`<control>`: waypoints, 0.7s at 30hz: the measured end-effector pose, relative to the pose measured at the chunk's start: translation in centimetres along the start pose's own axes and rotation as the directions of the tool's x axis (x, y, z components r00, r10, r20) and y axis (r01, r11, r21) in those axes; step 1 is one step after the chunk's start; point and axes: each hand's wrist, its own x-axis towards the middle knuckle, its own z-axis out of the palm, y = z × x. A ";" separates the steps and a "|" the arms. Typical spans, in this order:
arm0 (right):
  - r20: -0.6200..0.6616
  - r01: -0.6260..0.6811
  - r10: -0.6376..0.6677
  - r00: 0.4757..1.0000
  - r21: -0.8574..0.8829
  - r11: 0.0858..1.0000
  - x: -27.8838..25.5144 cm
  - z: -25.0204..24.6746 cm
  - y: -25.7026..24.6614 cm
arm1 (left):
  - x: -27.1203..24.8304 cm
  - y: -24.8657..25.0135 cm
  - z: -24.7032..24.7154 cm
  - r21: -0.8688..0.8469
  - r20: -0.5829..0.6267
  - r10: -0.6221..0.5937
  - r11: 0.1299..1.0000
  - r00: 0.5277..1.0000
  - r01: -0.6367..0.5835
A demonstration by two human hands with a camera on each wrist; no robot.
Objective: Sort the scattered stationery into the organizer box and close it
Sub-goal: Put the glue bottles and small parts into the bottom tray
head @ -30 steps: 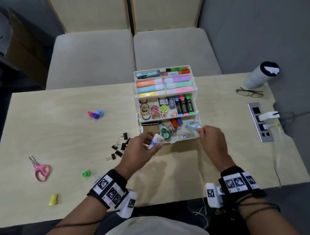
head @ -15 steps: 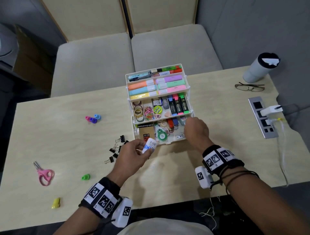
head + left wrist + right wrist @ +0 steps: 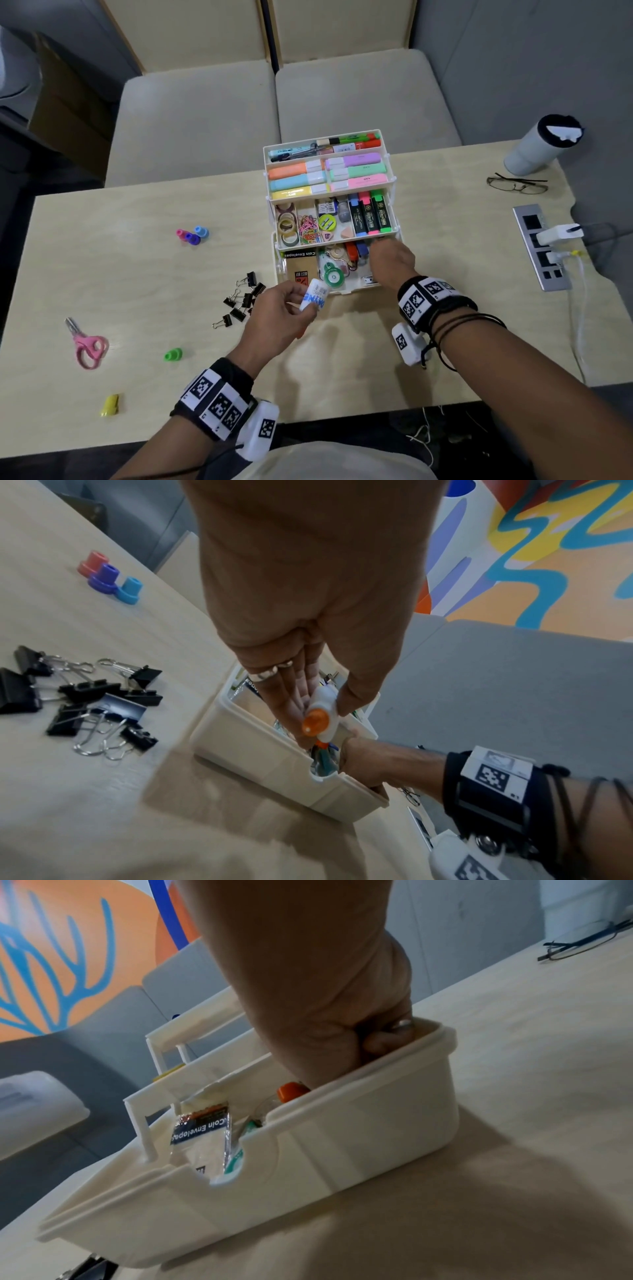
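Organizer box: white, tiers fanned open, at the middle of the counter; far tiers hold pastel highlighters, middle tier holds tape rolls, paper clips and dark markers; bottom compartment holds a coin envelope pack and a green tape dispenser
Left hand: just near of the box's front left corner, above the counter; fingers and thumb pinch a small white tube with blue lettering and an orange end
Right hand: reaching down into the right part of the bottom compartment; fingers curled below the rim; whether they grip anything I cannot tell
Binder clips: black, loose heap on the counter, just left of the left hand
Left of counter: pink scissors, green cap, yellow piece; pink, purple and blue caps clustered farther back
Right of counter: glasses, grey tumbler, power strip with plugged chargers
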 end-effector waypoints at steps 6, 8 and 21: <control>-0.157 0.035 0.008 0.988 0.268 0.963 -2.7 -0.4 2.2 | 1.0 1.2 2.0 -0.206 0.010 -0.024 0.978 1.000 0.025; -0.238 0.072 0.038 0.970 0.435 0.898 -4.7 0.2 3.6 | 1.8 1.5 3.7 -0.296 0.046 -0.038 0.954 0.998 0.050; 0.122 -0.130 0.053 0.991 0.978 0.166 -9.4 2.1 5.3 | 5.3 4.4 12.2 -0.416 0.061 -0.092 0.903 0.994 0.109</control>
